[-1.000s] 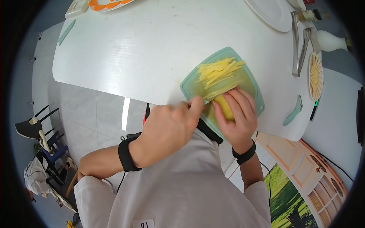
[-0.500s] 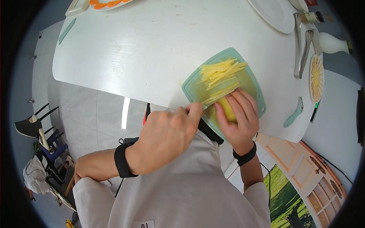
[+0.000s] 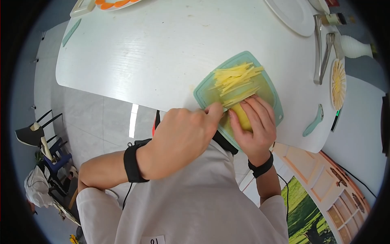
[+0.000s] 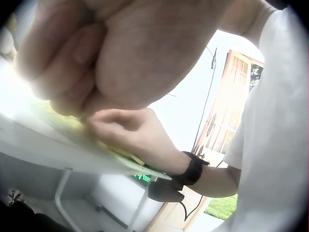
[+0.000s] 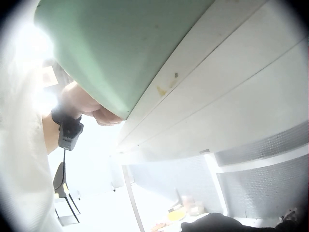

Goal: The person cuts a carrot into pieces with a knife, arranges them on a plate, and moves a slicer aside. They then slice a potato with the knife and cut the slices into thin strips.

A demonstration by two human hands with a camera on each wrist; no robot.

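In the head view my left hand (image 3: pixel 180 136) grips a knife, its thin blade (image 3: pixel 240 100) lying along the cut side of a peeled yellow potato (image 3: pixel 242 118). Fingertips of my right hand (image 3: pixel 258 126) press on that potato, with the thumb on its near side. Both rest over a light green cutting board (image 3: pixel 204 90), where yellow strips (image 3: pixel 235 77) lie in a loose pile beyond the blade. The left wrist view shows my left hand (image 4: pixel 120 53) with curled fingers; its handle is hidden. Only the board's green underside (image 5: pixel 116 48) and my left hand (image 5: pixel 84 104) show in the right wrist view.
A peeler (image 3: pixel 314 121) lies right of the board, with metal tongs (image 3: pixel 318 53) and a plate of pale slices (image 3: pixel 338 83) beyond. A white plate (image 3: pixel 292 16) sits at the top right. Orange slices (image 3: pixel 107 6) and a green-handled tool (image 3: pixel 71 32) are at the far left.
My left hand has moved slightly right and up with the knife since half a second ago, after dipping a little left and down before that. My right hand stays on the potato.
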